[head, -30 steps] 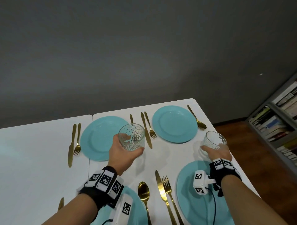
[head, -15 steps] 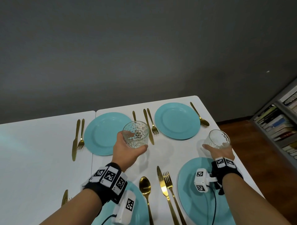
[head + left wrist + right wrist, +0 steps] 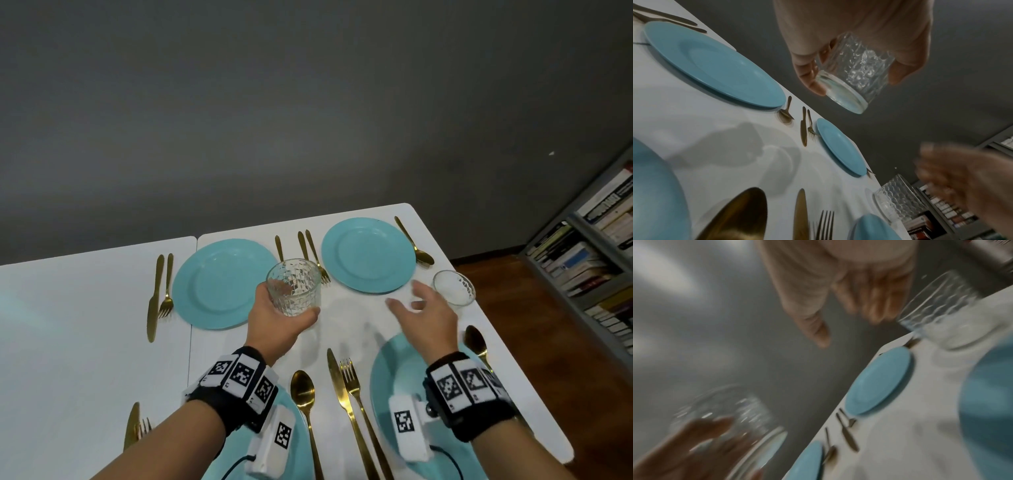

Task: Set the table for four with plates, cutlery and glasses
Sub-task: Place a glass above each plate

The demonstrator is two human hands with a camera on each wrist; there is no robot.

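Observation:
My left hand [image 3: 274,318] grips a patterned clear glass [image 3: 294,287] and holds it in the air above the table's middle; the left wrist view shows its thick base [image 3: 846,95] clear of the tabletop. A second glass [image 3: 454,287] stands on the white table [image 3: 85,325] near the right edge, beyond the near right plate [image 3: 390,387]. My right hand [image 3: 419,308] hovers just left of that glass with fingers spread, holding nothing. Two more teal plates [image 3: 219,284] [image 3: 368,255] lie at the far side, each flanked by gold cutlery.
A gold knife [image 3: 337,387], fork [image 3: 352,380] and spoon [image 3: 303,390] lie between the near plates. Another spoon [image 3: 476,341] lies by the right table edge. A bookshelf [image 3: 589,260] stands to the right over a wooden floor. A grey wall runs behind the table.
My right hand has let go of the right glass, which now stands on the table, and has moved left with fingers spread. My left hand still holds its glass in the air.

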